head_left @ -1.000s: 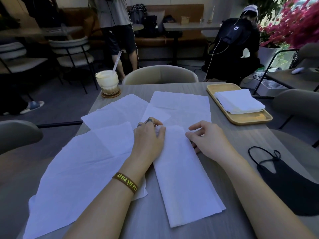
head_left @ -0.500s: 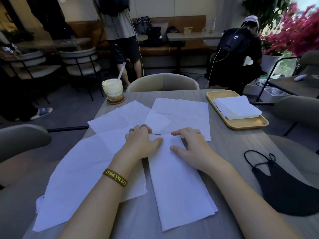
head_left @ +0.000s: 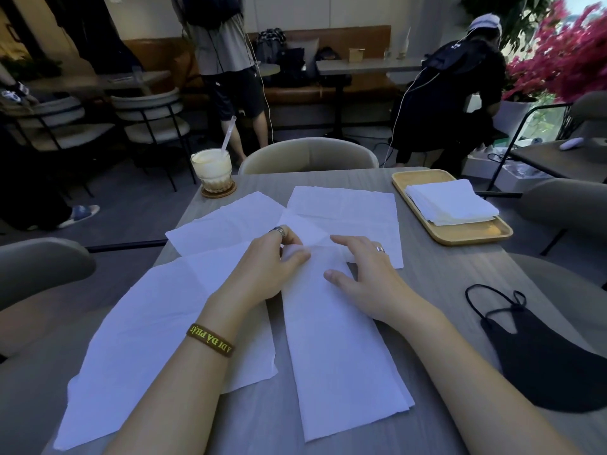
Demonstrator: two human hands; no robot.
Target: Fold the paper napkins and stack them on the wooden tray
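grip of left hand (head_left: pixel 274 257) pinches folded napkin (head_left: pixel 338 349) (right hand (head_left: pixel 361 274) spread, pressing it)

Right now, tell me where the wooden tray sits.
Head view: the wooden tray lies far right on the table, holding folded napkins, beyond the black mask.

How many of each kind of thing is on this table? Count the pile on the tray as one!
Open flat white paper napkins: 3
Long folded white paper napkin strip: 1
Pile of folded white napkins: 1
Rectangular wooden tray: 1
Glass of creamy drink with a straw: 1
Round wooden coaster: 1
Black fabric face mask: 1
Total: 9
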